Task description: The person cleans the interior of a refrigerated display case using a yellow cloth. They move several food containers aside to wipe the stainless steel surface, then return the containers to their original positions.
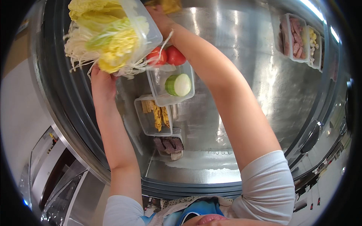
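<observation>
Both my hands hold up a clear plastic container (149, 32) filled with yellow-green cabbage leaves (109, 37) and white thin mushrooms. My left hand (102, 81) supports it from below at its near end. My right hand (160, 19) grips its far right side near the top edge of the view. Beneath it, on a steel surface (241, 94), stands a clear tub (169, 84) with two tomatoes (167, 55) and a cut cucumber piece (178, 84).
Another clear tub (152, 116) holds yellow strips, and a small one (168, 145) holds dark brown slices. At the far right stand trays of sliced pink meat (296, 37) and pale pieces (314, 47). A dark rim (188, 186) edges the steel surface.
</observation>
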`<state>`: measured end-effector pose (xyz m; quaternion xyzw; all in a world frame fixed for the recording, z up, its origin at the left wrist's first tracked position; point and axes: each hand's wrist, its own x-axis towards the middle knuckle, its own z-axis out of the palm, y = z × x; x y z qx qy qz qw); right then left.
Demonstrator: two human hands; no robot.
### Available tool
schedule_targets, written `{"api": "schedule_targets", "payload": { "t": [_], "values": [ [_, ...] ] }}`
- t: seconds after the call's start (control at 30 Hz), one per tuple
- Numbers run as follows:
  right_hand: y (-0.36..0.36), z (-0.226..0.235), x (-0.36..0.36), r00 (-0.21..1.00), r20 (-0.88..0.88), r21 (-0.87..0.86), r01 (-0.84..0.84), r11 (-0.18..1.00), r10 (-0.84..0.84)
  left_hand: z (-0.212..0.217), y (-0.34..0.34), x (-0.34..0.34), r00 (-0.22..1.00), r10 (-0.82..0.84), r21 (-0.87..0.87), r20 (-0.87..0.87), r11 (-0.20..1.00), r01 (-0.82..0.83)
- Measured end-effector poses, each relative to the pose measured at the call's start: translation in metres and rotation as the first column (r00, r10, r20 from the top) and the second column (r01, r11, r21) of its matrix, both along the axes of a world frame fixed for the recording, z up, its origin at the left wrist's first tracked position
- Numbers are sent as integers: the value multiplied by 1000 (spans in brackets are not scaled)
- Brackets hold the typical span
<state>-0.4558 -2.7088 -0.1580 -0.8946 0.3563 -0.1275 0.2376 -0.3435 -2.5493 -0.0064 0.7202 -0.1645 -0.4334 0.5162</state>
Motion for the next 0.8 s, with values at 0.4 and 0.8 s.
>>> {"api": "schedule_targets", "payload": {
  "t": [0.4,0.8],
  "values": [
    [43,-7,-174,999,-1,-169,-53,984,54,16,15,-8,994,-96,103,-53,990,101],
    [227,57,-319,961,-29,413,261,872,-274,11,84,-57,974,-200,142,-102,967,213]
  ]
}}
